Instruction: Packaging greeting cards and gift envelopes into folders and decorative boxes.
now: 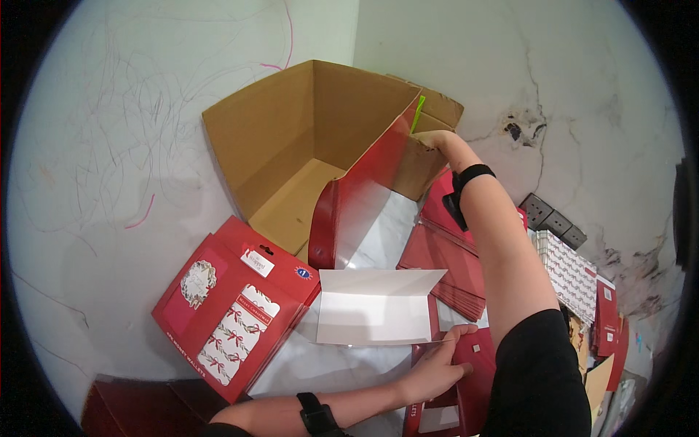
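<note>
My right hand [435, 139] reaches down into a small brown cardboard box [415, 169], its fingers hidden behind the box wall. A bright green strip [418, 113] stands up beside it. My left hand [437, 368] is at the lower right corner of an open folded card [374, 317] with a white inside. Its fingers touch or overlap that corner; whether they grip it is unclear. Under and beside this hand lie red card packs [475, 382], one with a small pale square on it. Fanned red envelopes [439, 262] lie between the card and my right forearm.
A large open cardboard box [273, 147] with a red outer flap [363, 191] stands against the wall. Red money-wallet packs [235, 311] are stacked at left. To the right are black sockets [551, 218], patterned cards [565, 276] and more red packs [606, 317]. The tabletop [333, 366] is marbled.
</note>
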`<state>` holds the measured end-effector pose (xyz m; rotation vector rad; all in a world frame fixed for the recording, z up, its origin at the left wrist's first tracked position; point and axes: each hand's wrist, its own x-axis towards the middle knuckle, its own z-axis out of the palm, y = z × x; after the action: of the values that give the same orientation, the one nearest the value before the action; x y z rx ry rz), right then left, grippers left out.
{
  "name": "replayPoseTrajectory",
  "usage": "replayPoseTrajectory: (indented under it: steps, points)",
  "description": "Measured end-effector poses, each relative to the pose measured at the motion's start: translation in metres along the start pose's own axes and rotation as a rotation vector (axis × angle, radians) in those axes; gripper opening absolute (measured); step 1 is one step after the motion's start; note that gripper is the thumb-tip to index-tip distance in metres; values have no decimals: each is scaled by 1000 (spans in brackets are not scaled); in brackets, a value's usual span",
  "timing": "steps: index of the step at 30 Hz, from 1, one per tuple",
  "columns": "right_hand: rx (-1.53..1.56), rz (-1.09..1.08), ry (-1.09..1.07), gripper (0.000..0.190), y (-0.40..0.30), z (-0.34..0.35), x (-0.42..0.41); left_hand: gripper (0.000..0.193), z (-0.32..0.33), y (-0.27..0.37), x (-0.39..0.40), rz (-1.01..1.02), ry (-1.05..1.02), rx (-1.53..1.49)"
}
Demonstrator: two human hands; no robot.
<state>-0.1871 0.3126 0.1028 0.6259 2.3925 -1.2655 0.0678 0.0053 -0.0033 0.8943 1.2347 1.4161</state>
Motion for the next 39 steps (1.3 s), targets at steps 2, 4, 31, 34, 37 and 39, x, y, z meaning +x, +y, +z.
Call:
replayPoseTrajectory:
  steps: [2,4,31,34,37,39]
  points:
    - [-17,-16,8,24,-2,3,-3,64,0,1,0,-26,-10,-20]
    - [-219,-26,76,27,-3,7,-8,64,-1,3,0,14,3,28]
    - [-800,102,394,29,-42,-16,3,68,3,-12,4,6,-38,-125]
    - [-745,70,502,27,-59,-22,-14,68,1,-7,3,25,-33,-70]
    - [-804,-45,685,27,-70,-25,-45,68,-4,0,1,-66,-78,-84]
    - [-763,70,745,28,-79,-31,-72,68,-5,1,2,-200,-92,-116]
